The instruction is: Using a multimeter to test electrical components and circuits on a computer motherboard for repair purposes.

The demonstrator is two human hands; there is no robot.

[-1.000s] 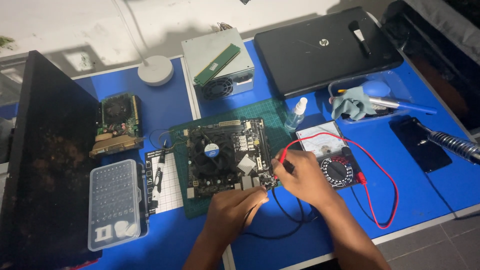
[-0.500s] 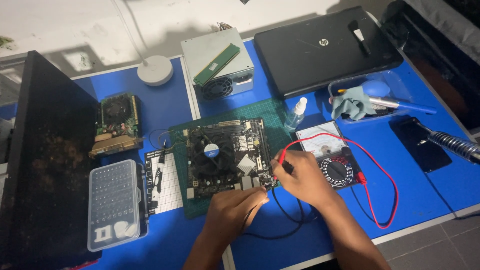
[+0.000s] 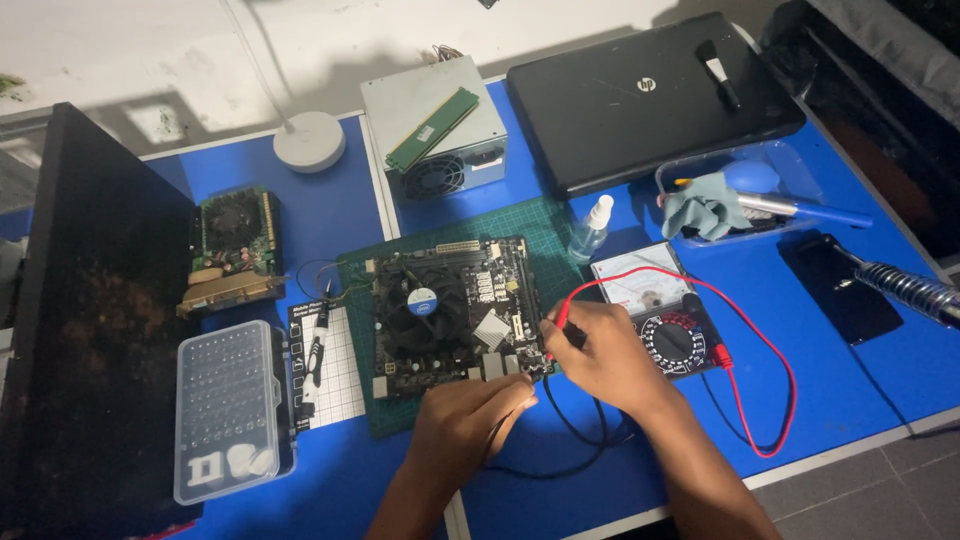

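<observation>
Presently, hands: both rest at the lower right corner of the motherboard (image 3: 452, 312), close together
Left hand (image 3: 465, 425): fingers curled around the black probe lead (image 3: 560, 425), its tip at the board's lower edge near the rear ports
Right hand (image 3: 600, 350): pinching the red probe (image 3: 556, 318) between thumb and fingers, tip set against the board's right edge
Motherboard: lies flat on a green cutting mat (image 3: 545, 230) at the middle of the blue table (image 3: 330, 215), black fan upward
Multimeter (image 3: 660, 315): analogue, just right of the right hand, red lead (image 3: 770, 400) looping from it across the table
Spray bottle (image 3: 590, 228): upright on the mat's far right corner
Bit case (image 3: 230, 410): clear, left of the board, with a screwdriver (image 3: 316, 340) on a gridded card between them
Farther back: grey power supply (image 3: 432, 125) with a green memory stick (image 3: 432, 128) on top, closed black laptop (image 3: 650, 95)
Far left: small green circuit card (image 3: 235, 245) beside a dark panel (image 3: 90, 320)
</observation>
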